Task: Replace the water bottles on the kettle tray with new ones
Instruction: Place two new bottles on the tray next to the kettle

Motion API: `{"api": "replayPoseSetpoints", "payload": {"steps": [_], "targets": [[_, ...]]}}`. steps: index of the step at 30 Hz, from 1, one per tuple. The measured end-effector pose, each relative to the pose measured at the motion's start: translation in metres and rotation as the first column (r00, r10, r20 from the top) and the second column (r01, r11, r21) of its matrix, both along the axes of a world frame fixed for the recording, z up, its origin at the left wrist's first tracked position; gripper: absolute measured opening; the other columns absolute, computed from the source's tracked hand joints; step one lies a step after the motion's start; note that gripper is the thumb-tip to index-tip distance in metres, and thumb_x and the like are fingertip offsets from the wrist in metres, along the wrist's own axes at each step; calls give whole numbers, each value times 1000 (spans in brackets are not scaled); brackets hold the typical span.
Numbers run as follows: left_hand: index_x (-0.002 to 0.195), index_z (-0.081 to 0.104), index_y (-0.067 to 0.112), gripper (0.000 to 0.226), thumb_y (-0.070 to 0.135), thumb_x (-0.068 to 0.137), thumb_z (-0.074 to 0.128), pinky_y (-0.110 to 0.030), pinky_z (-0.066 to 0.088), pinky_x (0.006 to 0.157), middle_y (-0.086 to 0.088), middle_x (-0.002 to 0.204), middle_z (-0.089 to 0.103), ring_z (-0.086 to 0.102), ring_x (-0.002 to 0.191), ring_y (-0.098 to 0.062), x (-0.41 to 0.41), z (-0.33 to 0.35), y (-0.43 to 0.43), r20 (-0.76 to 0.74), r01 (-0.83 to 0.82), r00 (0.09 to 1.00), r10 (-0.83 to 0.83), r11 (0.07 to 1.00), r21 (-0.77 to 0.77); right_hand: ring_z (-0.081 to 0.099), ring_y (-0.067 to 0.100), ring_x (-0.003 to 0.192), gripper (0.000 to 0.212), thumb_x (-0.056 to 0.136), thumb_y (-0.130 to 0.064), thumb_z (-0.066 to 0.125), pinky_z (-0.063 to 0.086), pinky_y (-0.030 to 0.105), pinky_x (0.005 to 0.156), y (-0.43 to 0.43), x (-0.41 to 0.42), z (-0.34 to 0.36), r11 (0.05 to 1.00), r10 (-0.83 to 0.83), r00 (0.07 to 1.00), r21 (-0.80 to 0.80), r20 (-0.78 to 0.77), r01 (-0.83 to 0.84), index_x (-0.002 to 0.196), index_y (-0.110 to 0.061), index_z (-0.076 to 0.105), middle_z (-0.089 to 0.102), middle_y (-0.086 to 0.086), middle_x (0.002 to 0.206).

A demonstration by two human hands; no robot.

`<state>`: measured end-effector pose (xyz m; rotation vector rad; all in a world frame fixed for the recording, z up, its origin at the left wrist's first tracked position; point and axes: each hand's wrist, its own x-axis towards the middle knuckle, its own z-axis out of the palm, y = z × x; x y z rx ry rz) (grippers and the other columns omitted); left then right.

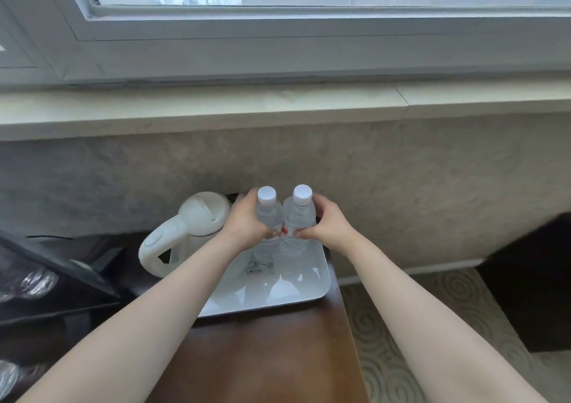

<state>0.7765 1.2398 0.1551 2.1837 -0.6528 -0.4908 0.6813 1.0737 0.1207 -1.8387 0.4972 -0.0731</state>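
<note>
Two clear water bottles with white caps stand upright side by side at the back of a white tray (312,282). My left hand (244,220) is wrapped around the left bottle (268,208). My right hand (324,222) grips the right bottle (300,214). The two bottles touch each other, and their lower parts show below my fingers. A white electric kettle (185,226) stands at the tray's left side, its handle pointing toward me.
The tray rests on a dark brown wooden table (272,356) against a beige wall under a window sill (216,109). A dark framed object (55,279) lies at the left. Patterned carpet (401,325) and a dark piece of furniture (531,279) are at the right.
</note>
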Motion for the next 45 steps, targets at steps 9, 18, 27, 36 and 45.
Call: {"api": "replayPoseSetpoints", "payload": {"steps": [9,18,27,36,45], "targets": [[87,54,15,33,15,65,78,-30,23,80,-3,91,57,40,92,-24,13,3,-18,112,-39,993,27,994,104,61,16,109,75,66,7,81,48,26,90,-10,24,1,1000,27,999,5,31,-28,130,-19,52,64,-4,113],[69,46,25,28,18,69,73,-34,29,87,-5,90,60,48,92,-28,16,6,-23,131,-32,991,12,988,148,57,-15,92,70,68,3,81,46,2,69,-15,31,-1,998,59,997,-22,53,-58,122,-32,51,59,-22,105],[126,54,12,59,12,72,78,-26,40,81,-9,114,61,57,103,-25,20,21,-6,74,-87,994,85,996,20,52,12,120,82,73,-21,83,43,23,96,-11,24,14,984,133,989,-123,59,-125,143,-24,39,47,1,137],[109,61,9,44,47,87,60,-36,49,70,-20,104,67,63,94,-39,27,40,-13,415,-48,905,-89,950,308,65,26,97,50,83,-63,57,47,32,69,2,41,52,696,-17,999,-717,42,42,115,-25,65,68,2,109],[121,52,6,42,37,93,54,-40,47,76,-25,113,60,59,102,-44,34,38,-20,455,34,851,-262,892,451,61,39,103,37,94,-34,53,38,34,68,10,50,68,550,40,987,-822,-153,-150,125,-14,53,62,15,118]]}}
